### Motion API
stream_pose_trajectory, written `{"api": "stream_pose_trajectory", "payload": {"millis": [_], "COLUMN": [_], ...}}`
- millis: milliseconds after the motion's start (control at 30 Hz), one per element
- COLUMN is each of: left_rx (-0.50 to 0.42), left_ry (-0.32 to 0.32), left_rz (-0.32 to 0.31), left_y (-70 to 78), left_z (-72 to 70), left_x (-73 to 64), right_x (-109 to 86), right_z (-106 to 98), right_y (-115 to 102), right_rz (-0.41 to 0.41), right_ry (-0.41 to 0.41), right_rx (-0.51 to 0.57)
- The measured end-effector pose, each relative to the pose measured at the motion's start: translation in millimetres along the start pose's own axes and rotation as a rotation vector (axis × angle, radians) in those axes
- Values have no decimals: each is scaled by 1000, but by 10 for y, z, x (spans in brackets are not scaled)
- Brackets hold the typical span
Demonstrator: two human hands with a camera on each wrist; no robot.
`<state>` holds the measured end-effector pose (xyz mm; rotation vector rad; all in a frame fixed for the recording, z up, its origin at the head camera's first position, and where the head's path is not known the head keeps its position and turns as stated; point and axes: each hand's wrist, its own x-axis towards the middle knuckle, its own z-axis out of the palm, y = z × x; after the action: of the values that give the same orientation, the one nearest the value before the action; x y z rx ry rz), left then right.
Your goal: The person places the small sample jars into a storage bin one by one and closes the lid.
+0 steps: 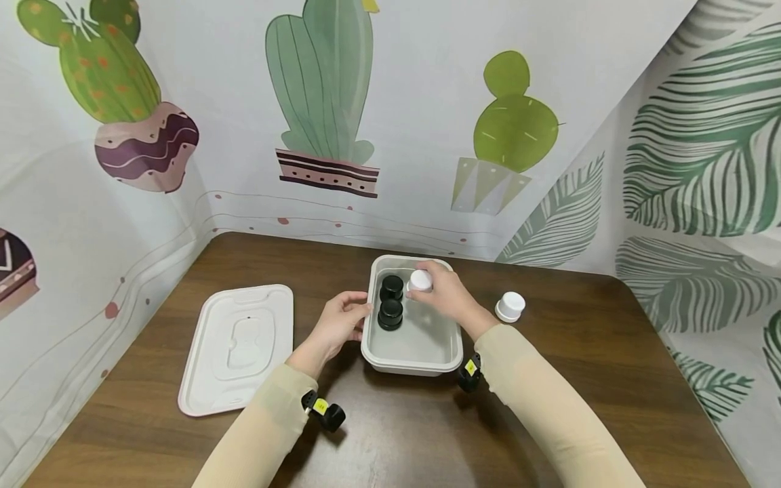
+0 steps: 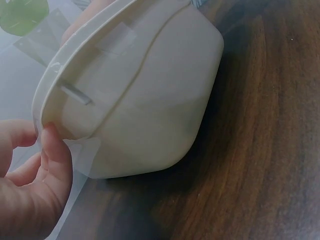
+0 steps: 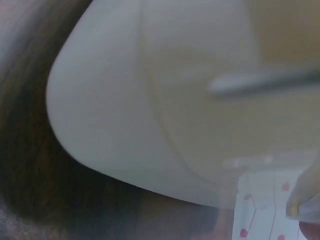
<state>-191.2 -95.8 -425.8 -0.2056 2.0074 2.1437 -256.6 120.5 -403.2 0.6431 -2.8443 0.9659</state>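
Pinching the rim of the pale tub (image 1: 410,364) on its left side, my left fingers (image 1: 358,312) steady it on the desk (image 1: 390,434); a light, even hold should do, as hard pressure might tip or slide it. In the tub's left half stand a nearer black jar (image 1: 390,314) and, behind it, a farther black jar (image 1: 392,287). My right fingers (image 1: 433,267) grip a white jar (image 1: 420,280) by its sides in the tub's far part, just right of the farther black one. I can't tell whether its base touches the tub's floor. I'd best hold it upright, clear of that neighbour, and let go only with the base flat.

The tub looks deep and smooth, with rounded corners and a thick lip. Both black jars are squat and shiny; my white one is round and plain on top. Left of the tub lies a flat white lid (image 1: 241,349); well to its right stands a second white jar (image 1: 510,306), wider at the foot. Behind the tub hangs a cactus-print cloth (image 1: 415,102).
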Motion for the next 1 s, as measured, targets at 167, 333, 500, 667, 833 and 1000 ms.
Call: {"api": "stream_pose_trajectory", "payload": {"millis": [167,333,500,667,833,1000], "left_rx": [0,1,-2,1,-12,-26], "left_ry": [-1,-1,-2,-9,-1,1], "left_rz": [2,5,2,5,11,8], "left_y": [4,3,9,36,4,-5], "left_z": [1,-2,-11,0,6,8], "left_x": [-2,0,2,-15,4,6], "right_x": [40,41,22,9,-9,-13], "right_z": [14,32,50,72,87,94], "right_y": [-10,-26,-42,-46,-79,-99], "right_rz": [-9,-42,-31,-11,22,29], "right_ry": [-48,-50,-42,-38,-54,-106], "right_rx": [-27,-108,-194,-264,-340,-428]}}
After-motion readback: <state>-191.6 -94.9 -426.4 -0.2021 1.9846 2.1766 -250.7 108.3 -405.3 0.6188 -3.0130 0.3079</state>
